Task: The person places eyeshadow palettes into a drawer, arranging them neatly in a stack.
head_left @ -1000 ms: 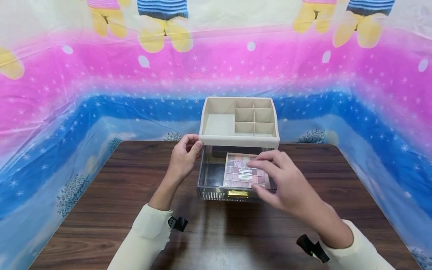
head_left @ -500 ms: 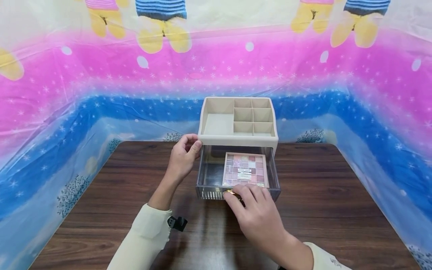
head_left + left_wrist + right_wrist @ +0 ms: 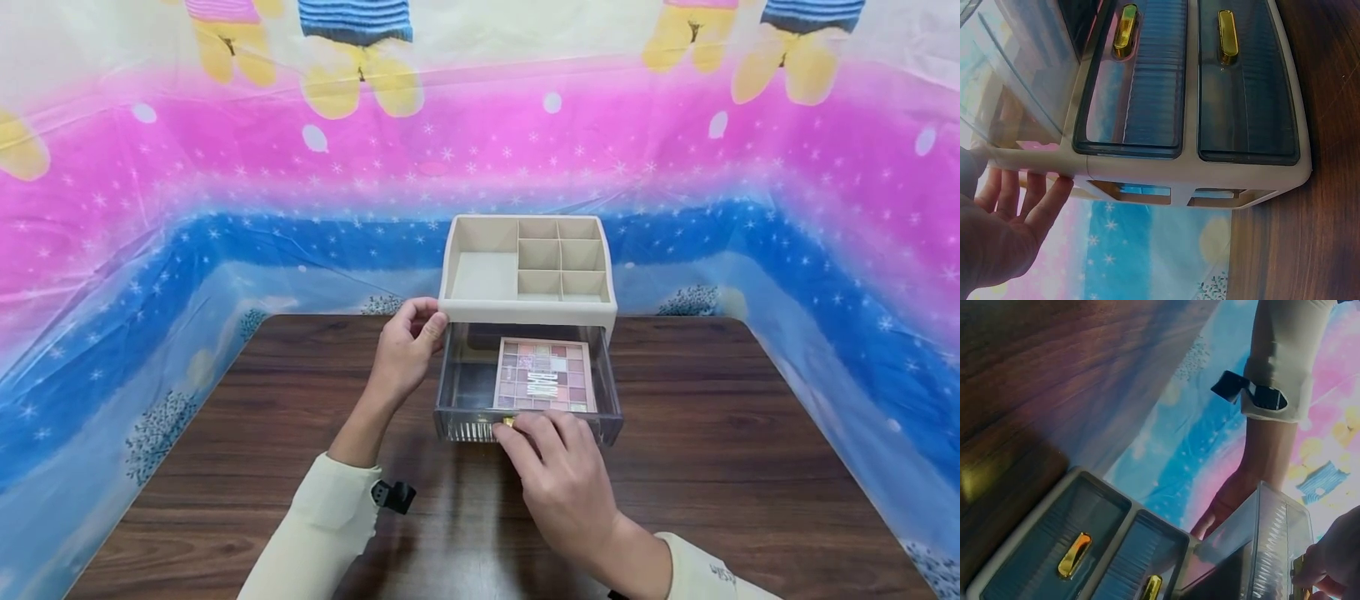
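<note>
A cream desktop organizer (image 3: 528,313) stands on the table, its top clear-fronted drawer (image 3: 468,392) pulled out. In that drawer lies an eyeshadow palette (image 3: 543,377) with a clear lid over many coloured pans, towards the right side. My left hand (image 3: 403,354) grips the organizer's left side, thumb at the front and fingers along the side wall. At the drawer front, my right hand (image 3: 570,487) pinches the gold handle (image 3: 509,422), which is mostly covered by the fingers. Two lower drawers, one the bottom drawer (image 3: 1247,94), are shut.
Divided open compartments (image 3: 561,258) top the organizer. It rests near the back edge of a dark wooden table (image 3: 300,400). A patterned pink and blue cloth (image 3: 480,142) hangs behind and along both sides.
My right hand has moved from above the palette down to the drawer's gold handle and taken hold of it. The palette stays in the drawer. My left hand has kept its place.
</note>
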A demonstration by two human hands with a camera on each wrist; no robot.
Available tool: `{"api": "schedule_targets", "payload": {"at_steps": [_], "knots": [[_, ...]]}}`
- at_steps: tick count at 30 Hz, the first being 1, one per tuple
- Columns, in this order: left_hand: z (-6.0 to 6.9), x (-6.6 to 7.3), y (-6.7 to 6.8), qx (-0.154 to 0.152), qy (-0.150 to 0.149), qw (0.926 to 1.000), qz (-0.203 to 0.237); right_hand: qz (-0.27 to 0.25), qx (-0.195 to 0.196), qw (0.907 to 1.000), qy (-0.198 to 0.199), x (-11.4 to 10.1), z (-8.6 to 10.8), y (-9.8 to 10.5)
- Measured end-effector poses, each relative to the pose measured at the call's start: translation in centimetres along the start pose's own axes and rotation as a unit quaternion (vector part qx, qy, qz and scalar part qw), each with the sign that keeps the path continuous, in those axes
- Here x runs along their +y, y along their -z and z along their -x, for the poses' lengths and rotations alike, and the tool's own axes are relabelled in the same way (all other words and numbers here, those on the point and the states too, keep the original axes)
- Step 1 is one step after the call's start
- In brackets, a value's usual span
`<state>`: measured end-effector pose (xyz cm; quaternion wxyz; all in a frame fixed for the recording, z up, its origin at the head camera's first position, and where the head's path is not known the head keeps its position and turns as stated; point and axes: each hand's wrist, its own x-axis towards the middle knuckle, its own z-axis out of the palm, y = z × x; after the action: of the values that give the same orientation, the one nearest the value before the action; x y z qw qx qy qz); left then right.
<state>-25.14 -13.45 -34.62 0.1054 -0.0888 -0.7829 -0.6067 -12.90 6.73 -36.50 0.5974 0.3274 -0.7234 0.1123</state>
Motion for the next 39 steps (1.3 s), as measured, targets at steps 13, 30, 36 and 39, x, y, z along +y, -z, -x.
{"api": "schedule_targets", "payload": {"at_steps": [13, 30, 36, 39], "knots": [[-0.1, -0.3, 0.0, -0.005, -0.001, 1.0, 0.0, -0.003, -0.034, 0.9991, -0.024, 1.0, 0.1, -0.9], [0.1, 0.0, 0.2, -0.008, -0.001, 1.0, -0.005, 0.002, -0.095, 0.9937, -0.06, 3.7, -0.2, -4.2], [0.1, 0.0, 0.2, -0.006, 0.001, 1.0, -0.007, -0.001, -0.103, 0.9922, -0.07, 4.9, -0.3, -5.6], [0.1, 0.0, 0.2, -0.006, 0.004, 0.9999, -0.012, -0.003, -0.112, 0.9911, -0.072, 5.5, -0.4, -6.2]]}}
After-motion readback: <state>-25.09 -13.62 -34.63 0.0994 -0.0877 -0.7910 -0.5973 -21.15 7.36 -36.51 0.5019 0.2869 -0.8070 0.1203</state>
